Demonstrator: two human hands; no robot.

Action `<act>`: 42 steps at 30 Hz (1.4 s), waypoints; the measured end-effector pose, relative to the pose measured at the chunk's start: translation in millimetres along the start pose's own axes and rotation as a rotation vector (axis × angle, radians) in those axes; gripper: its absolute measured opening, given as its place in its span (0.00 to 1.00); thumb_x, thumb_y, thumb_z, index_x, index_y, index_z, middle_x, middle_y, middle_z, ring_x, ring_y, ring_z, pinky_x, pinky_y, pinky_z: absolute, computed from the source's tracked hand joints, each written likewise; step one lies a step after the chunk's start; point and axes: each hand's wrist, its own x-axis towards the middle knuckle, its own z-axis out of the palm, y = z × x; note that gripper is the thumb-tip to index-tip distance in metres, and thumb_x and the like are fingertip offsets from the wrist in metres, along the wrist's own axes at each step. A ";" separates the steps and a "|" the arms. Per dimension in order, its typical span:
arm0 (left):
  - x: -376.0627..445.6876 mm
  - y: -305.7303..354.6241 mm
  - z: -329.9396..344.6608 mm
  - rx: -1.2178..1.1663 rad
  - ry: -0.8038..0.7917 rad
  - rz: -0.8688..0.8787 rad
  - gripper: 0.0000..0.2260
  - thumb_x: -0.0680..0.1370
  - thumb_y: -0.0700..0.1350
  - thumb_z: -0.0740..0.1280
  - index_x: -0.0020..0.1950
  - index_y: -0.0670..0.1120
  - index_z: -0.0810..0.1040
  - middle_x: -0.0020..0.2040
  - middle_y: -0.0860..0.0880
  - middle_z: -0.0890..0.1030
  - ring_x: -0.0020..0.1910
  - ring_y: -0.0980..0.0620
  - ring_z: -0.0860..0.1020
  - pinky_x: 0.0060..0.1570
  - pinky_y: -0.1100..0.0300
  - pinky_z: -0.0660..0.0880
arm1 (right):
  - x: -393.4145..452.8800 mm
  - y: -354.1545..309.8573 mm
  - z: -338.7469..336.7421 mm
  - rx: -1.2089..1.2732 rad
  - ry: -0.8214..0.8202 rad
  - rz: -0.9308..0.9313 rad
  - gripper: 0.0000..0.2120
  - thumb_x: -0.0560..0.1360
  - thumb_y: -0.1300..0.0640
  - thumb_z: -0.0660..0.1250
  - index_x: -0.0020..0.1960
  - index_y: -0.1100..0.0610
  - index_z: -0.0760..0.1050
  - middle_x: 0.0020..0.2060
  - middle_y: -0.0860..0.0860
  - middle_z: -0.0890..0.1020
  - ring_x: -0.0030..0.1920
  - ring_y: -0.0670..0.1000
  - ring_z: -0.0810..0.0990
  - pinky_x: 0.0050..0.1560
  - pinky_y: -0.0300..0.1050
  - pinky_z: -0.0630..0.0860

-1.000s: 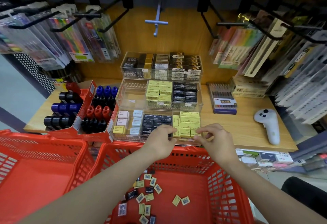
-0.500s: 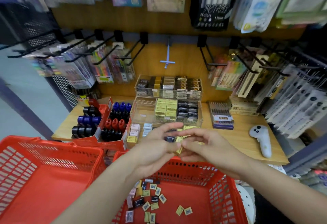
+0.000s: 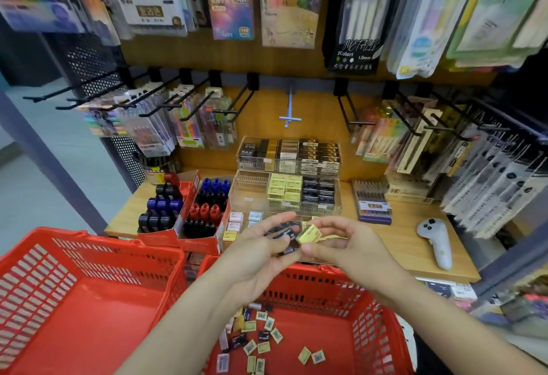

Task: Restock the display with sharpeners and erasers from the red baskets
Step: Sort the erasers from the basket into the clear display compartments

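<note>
My right hand (image 3: 344, 244) pinches a yellow eraser (image 3: 309, 233) above the near rim of the right red basket (image 3: 376, 333). My left hand (image 3: 261, 250) cups several black erasers (image 3: 285, 233) right beside it. More yellow and black erasers (image 3: 261, 342) lie loose on that basket's floor. The left red basket (image 3: 89, 294) holds nothing that I can see. The clear tiered display (image 3: 289, 187) on the wooden shelf carries rows of yellow, black and pastel erasers. Red cartons of sharpeners (image 3: 189, 211) stand to its left.
A white controller (image 3: 437, 241) lies on the wooden shelf (image 3: 412, 235) at the right. A flat pen pack (image 3: 372, 204) sits beside the display. Black hooks with hanging pen packs (image 3: 166, 125) jut out above both sides of the shelf.
Both hands have drawn back from the display's front row toward me and come together. The view has tilted up, showing more of the hanging packs above.
</note>
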 end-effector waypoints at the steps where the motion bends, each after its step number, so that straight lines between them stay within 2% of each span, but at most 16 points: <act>1: 2.8 -0.7 -2.5 -0.017 0.041 -0.017 0.16 0.79 0.26 0.59 0.62 0.39 0.78 0.60 0.34 0.79 0.57 0.39 0.81 0.47 0.49 0.83 | 0.4 1.4 -1.7 0.088 0.007 0.036 0.16 0.66 0.61 0.79 0.51 0.50 0.82 0.44 0.45 0.85 0.41 0.50 0.86 0.39 0.36 0.80; 5: 18.3 -5.3 -13.0 -0.019 0.237 -0.045 0.11 0.80 0.30 0.62 0.60 0.39 0.75 0.57 0.35 0.79 0.55 0.42 0.81 0.40 0.52 0.83 | 17.1 17.2 -21.7 0.439 0.106 0.229 0.17 0.68 0.64 0.75 0.56 0.56 0.82 0.48 0.57 0.86 0.47 0.54 0.86 0.43 0.43 0.82; 8: 34.8 -9.9 -18.2 -0.037 0.301 -0.030 0.10 0.79 0.33 0.65 0.60 0.37 0.74 0.59 0.36 0.78 0.51 0.46 0.81 0.37 0.57 0.82 | 35.2 37.0 -42.6 0.540 0.214 0.367 0.14 0.72 0.68 0.71 0.57 0.59 0.81 0.49 0.58 0.86 0.49 0.56 0.86 0.44 0.44 0.83; 11: 52.3 -18.0 -21.5 0.039 0.356 -0.030 0.12 0.78 0.36 0.67 0.61 0.34 0.75 0.60 0.37 0.77 0.45 0.48 0.80 0.33 0.62 0.80 | 51.0 67.3 -53.0 0.300 0.313 0.403 0.16 0.74 0.64 0.72 0.61 0.58 0.75 0.42 0.57 0.85 0.42 0.53 0.84 0.45 0.44 0.80; 13: 63.7 -22.9 -23.9 0.075 0.367 -0.058 0.08 0.78 0.35 0.68 0.56 0.35 0.77 0.60 0.39 0.75 0.44 0.48 0.79 0.33 0.62 0.81 | 59.8 84.5 -56.4 0.152 0.340 0.416 0.17 0.74 0.61 0.73 0.61 0.59 0.74 0.38 0.56 0.83 0.39 0.53 0.80 0.50 0.48 0.79; 16: 81.2 -27.0 -27.8 0.136 0.390 -0.099 0.02 0.78 0.34 0.67 0.50 0.37 0.79 0.59 0.41 0.75 0.45 0.48 0.79 0.33 0.63 0.80 | 75.5 98.0 -56.1 -0.044 0.332 0.360 0.11 0.75 0.59 0.73 0.56 0.56 0.78 0.44 0.56 0.85 0.42 0.54 0.84 0.58 0.54 0.80; 21: 106.3 -26.1 -31.1 0.187 0.372 -0.112 0.04 0.80 0.34 0.66 0.49 0.40 0.80 0.56 0.41 0.77 0.43 0.50 0.78 0.34 0.63 0.80 | 116.4 103.7 -31.0 -0.210 0.246 0.312 0.14 0.76 0.65 0.69 0.60 0.54 0.78 0.48 0.56 0.81 0.43 0.52 0.85 0.50 0.50 0.83; 23: 111.8 -25.3 -31.9 0.195 0.361 -0.120 0.04 0.80 0.34 0.66 0.50 0.40 0.80 0.55 0.42 0.77 0.42 0.50 0.78 0.35 0.63 0.80 | 131.8 106.6 -17.9 -0.279 0.193 0.298 0.15 0.75 0.66 0.70 0.60 0.55 0.78 0.42 0.52 0.80 0.41 0.51 0.85 0.46 0.45 0.83; 26: 114.8 -26.4 -34.3 0.218 0.347 -0.135 0.05 0.79 0.34 0.66 0.49 0.42 0.80 0.54 0.42 0.77 0.41 0.51 0.78 0.35 0.63 0.80 | 148.1 110.8 -4.6 -0.313 0.171 0.292 0.13 0.75 0.66 0.71 0.58 0.59 0.78 0.33 0.51 0.80 0.35 0.49 0.82 0.32 0.36 0.79; 28: 115.2 -27.4 -37.2 0.223 0.342 -0.146 0.05 0.79 0.34 0.66 0.49 0.42 0.80 0.54 0.42 0.78 0.41 0.51 0.78 0.34 0.63 0.80 | 154.7 114.3 -0.9 -0.402 0.180 0.270 0.12 0.74 0.61 0.73 0.57 0.58 0.78 0.35 0.52 0.81 0.37 0.51 0.83 0.37 0.41 0.79; 32: 116.0 -27.0 -45.0 0.207 0.364 -0.157 0.04 0.79 0.34 0.66 0.49 0.42 0.80 0.54 0.41 0.78 0.41 0.50 0.79 0.33 0.63 0.80 | 153.6 127.2 -4.8 -0.640 0.177 0.163 0.20 0.73 0.51 0.74 0.63 0.57 0.78 0.34 0.46 0.78 0.40 0.47 0.78 0.58 0.46 0.76; 33: 116.1 -26.9 -46.6 0.204 0.370 -0.155 0.04 0.79 0.34 0.67 0.49 0.42 0.80 0.54 0.41 0.79 0.42 0.50 0.79 0.34 0.63 0.80 | 152.4 129.9 -6.8 -0.663 0.184 0.144 0.21 0.73 0.49 0.73 0.63 0.57 0.78 0.34 0.46 0.77 0.40 0.46 0.77 0.58 0.44 0.76; 34: 116.0 -26.6 -47.7 0.204 0.374 -0.151 0.04 0.79 0.34 0.67 0.49 0.42 0.79 0.53 0.41 0.79 0.42 0.50 0.79 0.35 0.62 0.80 | 150.5 131.0 -8.1 -0.680 0.189 0.136 0.22 0.73 0.48 0.73 0.63 0.56 0.78 0.34 0.46 0.77 0.38 0.44 0.76 0.50 0.38 0.77; 35: 115.9 -26.5 -48.9 0.204 0.376 -0.146 0.04 0.79 0.35 0.67 0.50 0.42 0.79 0.53 0.41 0.79 0.42 0.50 0.80 0.36 0.61 0.80 | 149.4 131.2 -8.8 -0.691 0.190 0.136 0.22 0.73 0.47 0.73 0.63 0.56 0.78 0.34 0.45 0.76 0.35 0.42 0.75 0.38 0.30 0.74; 36: 115.5 -26.3 -50.0 0.206 0.376 -0.139 0.04 0.79 0.35 0.67 0.51 0.42 0.78 0.53 0.42 0.79 0.43 0.50 0.80 0.37 0.60 0.80 | 148.2 131.1 -9.0 -0.694 0.186 0.140 0.22 0.73 0.47 0.73 0.63 0.55 0.78 0.33 0.45 0.76 0.33 0.41 0.74 0.30 0.28 0.69; 42: 106.5 -24.7 -52.7 0.253 0.359 -0.114 0.04 0.78 0.36 0.70 0.51 0.43 0.79 0.47 0.45 0.81 0.41 0.52 0.81 0.37 0.61 0.80 | 142.1 123.4 -5.0 -0.704 0.178 0.171 0.26 0.73 0.45 0.72 0.68 0.52 0.75 0.32 0.45 0.74 0.28 0.41 0.72 0.23 0.31 0.64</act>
